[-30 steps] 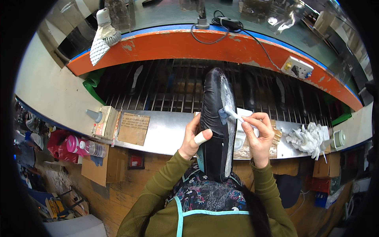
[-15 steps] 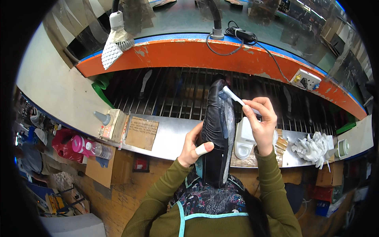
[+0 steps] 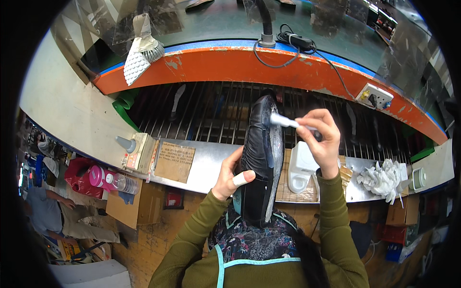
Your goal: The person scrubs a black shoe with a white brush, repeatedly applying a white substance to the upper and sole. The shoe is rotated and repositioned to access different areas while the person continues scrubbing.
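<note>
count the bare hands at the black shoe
2: the left hand grips the black shoe from its left side, and the right hand holds a white brush-like tool at its upper part. The left is partly hidden.

With the shoe (image 3: 256,153) as landmark, the left hand (image 3: 231,176) lies against its left side, a cardboard sheet (image 3: 174,165) left, a control box (image 3: 140,152) farther left, the right hand (image 3: 324,137) and a container (image 3: 302,165) right, a soft heap (image 3: 382,178) farther right, and a power socket (image 3: 378,97) beyond, rightward.

a metal ledge (image 3: 207,165) carries a boxy device (image 3: 143,152), flat brown cardboard (image 3: 173,163) and a crumpled white bundle (image 3: 381,178).
</note>
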Action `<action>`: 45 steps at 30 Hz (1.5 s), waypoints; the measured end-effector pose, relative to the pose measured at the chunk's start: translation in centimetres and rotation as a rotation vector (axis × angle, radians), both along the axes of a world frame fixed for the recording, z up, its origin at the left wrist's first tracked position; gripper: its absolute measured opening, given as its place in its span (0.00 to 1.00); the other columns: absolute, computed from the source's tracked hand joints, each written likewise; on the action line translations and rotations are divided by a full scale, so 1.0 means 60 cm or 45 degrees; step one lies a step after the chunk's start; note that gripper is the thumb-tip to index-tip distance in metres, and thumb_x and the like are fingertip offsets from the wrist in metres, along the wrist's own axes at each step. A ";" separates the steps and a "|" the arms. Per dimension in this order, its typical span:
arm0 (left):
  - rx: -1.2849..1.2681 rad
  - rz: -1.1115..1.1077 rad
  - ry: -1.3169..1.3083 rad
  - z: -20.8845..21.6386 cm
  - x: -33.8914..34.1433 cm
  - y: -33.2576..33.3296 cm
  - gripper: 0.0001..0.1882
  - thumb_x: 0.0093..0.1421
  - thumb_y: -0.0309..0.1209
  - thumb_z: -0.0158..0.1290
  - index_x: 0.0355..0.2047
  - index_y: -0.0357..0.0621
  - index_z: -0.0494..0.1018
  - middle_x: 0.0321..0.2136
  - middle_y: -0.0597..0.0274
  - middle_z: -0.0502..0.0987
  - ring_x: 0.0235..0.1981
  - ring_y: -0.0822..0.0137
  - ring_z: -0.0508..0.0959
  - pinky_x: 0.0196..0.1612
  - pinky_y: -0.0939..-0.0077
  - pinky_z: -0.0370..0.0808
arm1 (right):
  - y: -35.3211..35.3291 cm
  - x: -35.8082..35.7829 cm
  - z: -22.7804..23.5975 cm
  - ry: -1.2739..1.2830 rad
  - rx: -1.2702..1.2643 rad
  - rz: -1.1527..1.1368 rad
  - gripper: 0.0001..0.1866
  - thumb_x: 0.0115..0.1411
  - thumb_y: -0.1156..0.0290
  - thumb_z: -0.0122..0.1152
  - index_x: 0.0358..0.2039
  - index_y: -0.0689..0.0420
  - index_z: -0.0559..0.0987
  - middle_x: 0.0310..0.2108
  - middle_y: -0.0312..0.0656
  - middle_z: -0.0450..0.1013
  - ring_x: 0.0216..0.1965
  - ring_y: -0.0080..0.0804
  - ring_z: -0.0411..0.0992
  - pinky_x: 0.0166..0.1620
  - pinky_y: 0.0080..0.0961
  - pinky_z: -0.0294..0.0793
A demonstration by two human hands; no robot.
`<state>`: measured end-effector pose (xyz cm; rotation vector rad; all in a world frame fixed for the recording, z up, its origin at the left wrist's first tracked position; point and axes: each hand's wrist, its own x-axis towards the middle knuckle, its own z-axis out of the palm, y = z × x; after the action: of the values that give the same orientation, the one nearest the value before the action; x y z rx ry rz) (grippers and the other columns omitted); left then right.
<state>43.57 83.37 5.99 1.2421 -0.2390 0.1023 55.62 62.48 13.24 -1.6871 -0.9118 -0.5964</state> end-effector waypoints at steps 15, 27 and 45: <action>-0.078 -0.045 0.136 0.014 0.015 0.000 0.41 0.50 0.49 0.61 0.55 0.32 0.62 0.46 0.53 0.73 0.46 0.65 0.76 0.51 0.71 0.74 | -0.016 0.005 -0.013 0.074 -0.122 0.165 0.07 0.51 0.74 0.69 0.32 0.57 0.84 0.32 0.36 0.71 0.30 0.20 0.72 0.26 0.15 0.72; -0.205 -0.131 0.242 0.027 0.013 -0.003 0.33 0.55 0.45 0.56 0.55 0.35 0.65 0.45 0.57 0.74 0.45 0.69 0.75 0.51 0.75 0.72 | -0.021 0.012 -0.012 0.053 -0.120 0.106 0.07 0.51 0.76 0.69 0.33 0.57 0.84 0.31 0.36 0.71 0.28 0.19 0.70 0.25 0.14 0.68; -0.155 -0.093 0.267 0.022 0.025 -0.006 0.34 0.56 0.48 0.54 0.53 0.33 0.64 0.45 0.52 0.75 0.43 0.66 0.78 0.47 0.73 0.77 | -0.032 0.001 -0.022 -0.006 -0.206 0.122 0.08 0.49 0.77 0.69 0.32 0.57 0.84 0.30 0.37 0.71 0.29 0.22 0.71 0.23 0.14 0.72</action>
<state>45.09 83.02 7.29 1.1125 -0.0941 -0.0754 55.67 60.57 11.91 -1.7747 -1.0617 -0.4729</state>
